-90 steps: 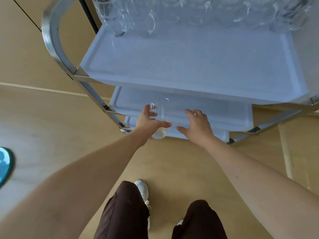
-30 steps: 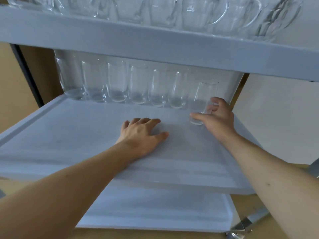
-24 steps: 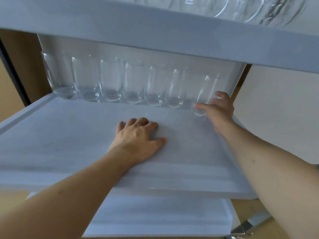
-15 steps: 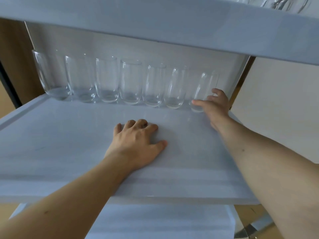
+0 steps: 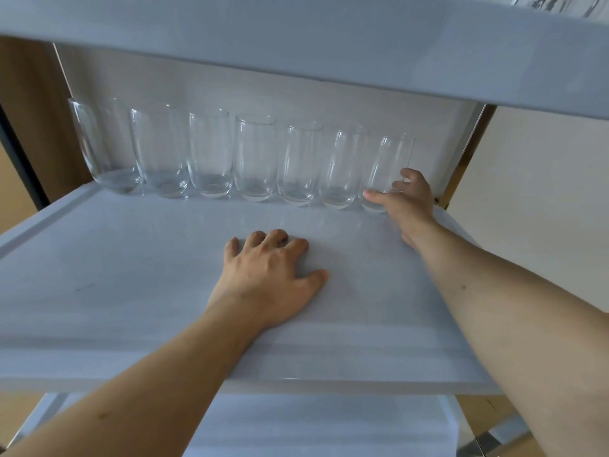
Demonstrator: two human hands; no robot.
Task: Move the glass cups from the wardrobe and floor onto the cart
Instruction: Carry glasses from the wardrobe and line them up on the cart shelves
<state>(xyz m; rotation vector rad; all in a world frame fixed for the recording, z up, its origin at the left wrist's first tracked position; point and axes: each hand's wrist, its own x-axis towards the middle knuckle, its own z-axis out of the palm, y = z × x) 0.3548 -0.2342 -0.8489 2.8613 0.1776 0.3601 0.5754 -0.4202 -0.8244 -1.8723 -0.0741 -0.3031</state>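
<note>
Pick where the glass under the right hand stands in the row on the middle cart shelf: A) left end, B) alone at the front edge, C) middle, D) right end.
D: the right hand holds the seventh glass, last at the right end of the row along the back of the middle shelf.

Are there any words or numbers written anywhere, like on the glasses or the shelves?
None: no words, numbers, labels or signs can be read in this view.
The row of glass cups is plain clear glass with no print.
The middle shelf and the upper shelf are bare white.
The right hand and the left hand carry no writing either.
</note>
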